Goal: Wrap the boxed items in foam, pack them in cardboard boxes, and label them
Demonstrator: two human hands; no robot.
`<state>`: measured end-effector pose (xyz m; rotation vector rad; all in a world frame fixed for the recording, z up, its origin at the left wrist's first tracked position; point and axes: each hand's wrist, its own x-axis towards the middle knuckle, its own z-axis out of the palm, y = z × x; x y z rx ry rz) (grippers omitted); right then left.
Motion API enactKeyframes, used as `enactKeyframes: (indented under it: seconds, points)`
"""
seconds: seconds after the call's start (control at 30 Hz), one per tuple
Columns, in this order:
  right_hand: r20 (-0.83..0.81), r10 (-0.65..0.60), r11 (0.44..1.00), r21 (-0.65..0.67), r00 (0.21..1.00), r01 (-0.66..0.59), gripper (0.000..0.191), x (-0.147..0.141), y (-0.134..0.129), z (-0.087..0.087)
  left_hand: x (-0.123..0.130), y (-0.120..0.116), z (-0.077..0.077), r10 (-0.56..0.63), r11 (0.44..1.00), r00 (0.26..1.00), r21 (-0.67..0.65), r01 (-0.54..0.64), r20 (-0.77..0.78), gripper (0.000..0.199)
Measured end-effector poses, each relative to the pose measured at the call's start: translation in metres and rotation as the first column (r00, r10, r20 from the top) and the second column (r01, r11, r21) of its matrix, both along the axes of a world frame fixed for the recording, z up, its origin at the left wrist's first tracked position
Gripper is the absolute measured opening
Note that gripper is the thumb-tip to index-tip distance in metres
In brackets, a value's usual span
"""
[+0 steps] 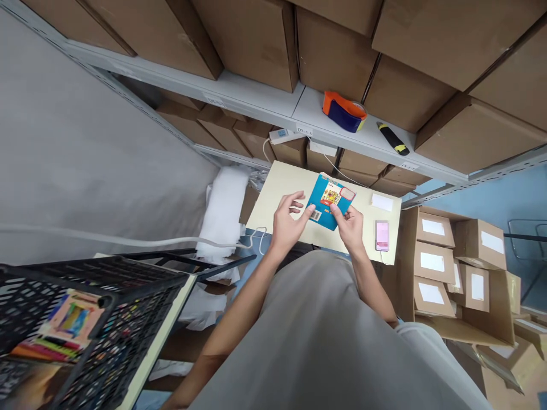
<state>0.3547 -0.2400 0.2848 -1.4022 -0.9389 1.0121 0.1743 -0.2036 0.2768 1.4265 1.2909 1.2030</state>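
A flat blue booklet or packet (pixel 321 200), with a cartoon picture, a red-edged label and a barcode, is held above the cream table (pixel 273 199). My right hand (pixel 351 226) grips its lower right edge, thumb on the front face. At the lower left corner, by the barcode, rests the thumb of my left hand (pixel 290 221); the other fingers of that hand are spread apart and curve to the left of the packet. To the right on the table lie a phone (pixel 382 235) with a pink screen and a white label or paper (pixel 382 202).
Shelves (pixel 256 94) with cartons stand ahead, holding a tape dispenser (pixel 344 112) and a cutter (pixel 393 138). A black crate (pixel 106 319) is at the left. An open carton (pixel 464 330) of small labelled boxes stands right. White wrapping (pixel 224 210) hangs left of the table.
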Motion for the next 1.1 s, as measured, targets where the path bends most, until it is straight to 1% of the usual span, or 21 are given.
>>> enactKeyframes:
  seconds: [0.03, 0.07, 0.13, 0.17, 0.2, 0.27, 0.37, 0.4, 0.43, 0.5, 0.53, 0.6, 0.7, 0.77, 0.8, 0.83, 0.9, 0.93, 1.0, 1.07, 1.1]
  points:
    - [-0.021, 0.011, 1.000, -0.010, 1.000, -0.011, 0.062, 0.003, 0.000, 0.000, -0.003, 0.005, 0.000, -0.026, 0.998, 0.999, -0.049, 0.027, 0.032, 0.049]
    - [-0.043, 0.025, 0.999, -0.019, 0.999, -0.026, 0.062, 0.006, 0.000, 0.000, -0.005, 0.009, -0.001, -0.082, 0.990, 0.993, -0.105, 0.090, 0.080, 0.053]
    - [-0.087, 0.062, 0.997, -0.042, 0.994, -0.066, 0.063, 0.008, 0.000, -0.003, -0.006, 0.012, -0.001, -0.196, 0.950, 0.961, -0.203, 0.236, 0.197, 0.059]
    - [-0.106, 0.073, 0.995, -0.055, 0.992, -0.079, 0.063, 0.007, 0.001, -0.005, -0.005, 0.011, -0.001, -0.216, 0.933, 0.945, -0.233, 0.274, 0.244, 0.061]
    - [-0.120, 0.075, 0.994, -0.065, 0.990, -0.084, 0.065, 0.007, 0.003, -0.008, -0.003, 0.010, -0.001, -0.208, 0.928, 0.940, -0.250, 0.277, 0.271, 0.061]
    - [-0.108, 0.035, 0.997, -0.062, 0.994, -0.042, 0.069, 0.005, 0.006, -0.012, -0.001, 0.007, -0.003, -0.138, 0.946, 0.953, -0.250, 0.208, 0.270, 0.060]
    - [-0.007, -0.101, 0.995, 0.006, 0.995, 0.101, 0.074, 0.002, 0.006, -0.016, -0.001, 0.005, -0.005, -0.002, 0.980, 0.980, -0.194, 0.041, 0.197, 0.055]
    - [0.018, -0.118, 0.993, 0.020, 0.993, 0.117, 0.075, -0.001, 0.005, -0.015, -0.002, 0.005, -0.006, 0.036, 0.986, 0.985, -0.169, -0.007, 0.168, 0.053]
    - [0.027, -0.104, 0.994, 0.020, 0.994, 0.104, 0.074, -0.004, 0.003, -0.014, -0.002, 0.004, -0.006, 0.066, 0.989, 0.988, -0.142, -0.047, 0.138, 0.050]
    - [-0.007, -0.014, 1.000, -0.007, 1.000, 0.014, 0.074, -0.015, -0.001, -0.012, -0.001, 0.002, -0.004, 0.091, 0.994, 0.993, -0.074, -0.086, 0.073, 0.042]
    - [-0.033, 0.031, 0.999, -0.020, 0.999, -0.032, 0.074, -0.021, -0.003, -0.011, 0.001, 0.000, -0.003, 0.083, 0.996, 0.996, -0.028, -0.082, 0.037, 0.038]
    - [-0.067, 0.076, 0.997, -0.028, 0.995, -0.078, 0.073, -0.031, -0.004, -0.010, 0.008, -0.007, -0.001, 0.031, 0.997, 0.999, 0.077, -0.027, -0.045, 0.030]
    - [-0.085, 0.049, 0.998, -0.026, 0.995, -0.051, 0.067, -0.034, 0.000, -0.010, 0.016, -0.016, 0.001, -0.101, 0.976, 0.985, 0.176, 0.125, -0.137, 0.025]
    - [-0.102, 0.034, 0.999, -0.037, 0.994, -0.038, 0.065, -0.025, 0.003, -0.011, 0.016, -0.016, 0.000, -0.162, 0.965, 0.977, 0.182, 0.186, -0.140, 0.026]
    - [-0.114, 0.039, 0.998, -0.049, 0.993, -0.045, 0.066, -0.019, 0.005, -0.011, 0.014, -0.013, -0.002, -0.161, 0.969, 0.979, 0.166, 0.180, -0.126, 0.030]
    - [-0.126, 0.056, 0.996, -0.061, 0.990, -0.064, 0.066, -0.013, 0.006, -0.010, 0.010, -0.009, -0.004, -0.136, 0.979, 0.985, 0.137, 0.150, -0.105, 0.037]
    - [-0.152, 0.109, 0.990, -0.074, 0.982, -0.121, 0.066, -0.002, 0.007, -0.008, 0.001, 0.003, -0.011, -0.062, 0.997, 0.997, 0.036, 0.064, -0.046, 0.054]
    - [-0.161, 0.133, 0.986, -0.075, 0.978, -0.146, 0.066, 0.002, 0.007, -0.007, -0.004, 0.011, -0.016, -0.047, 0.998, 0.999, -0.029, 0.047, -0.008, 0.062]
    - [-0.168, 0.168, 0.981, -0.071, 0.971, -0.182, 0.066, 0.007, 0.007, -0.005, -0.012, 0.025, -0.025, -0.090, 0.984, 0.991, -0.144, 0.104, 0.096, 0.073]
    - [-0.169, 0.188, 0.977, -0.066, 0.968, -0.201, 0.065, 0.011, 0.007, -0.004, -0.017, 0.034, -0.031, -0.150, 0.963, 0.970, -0.195, 0.187, 0.191, 0.073]
    - [-0.170, 0.188, 0.978, -0.063, 0.967, -0.201, 0.065, 0.012, 0.007, -0.004, -0.018, 0.037, -0.033, -0.165, 0.958, 0.963, -0.199, 0.208, 0.214, 0.070]
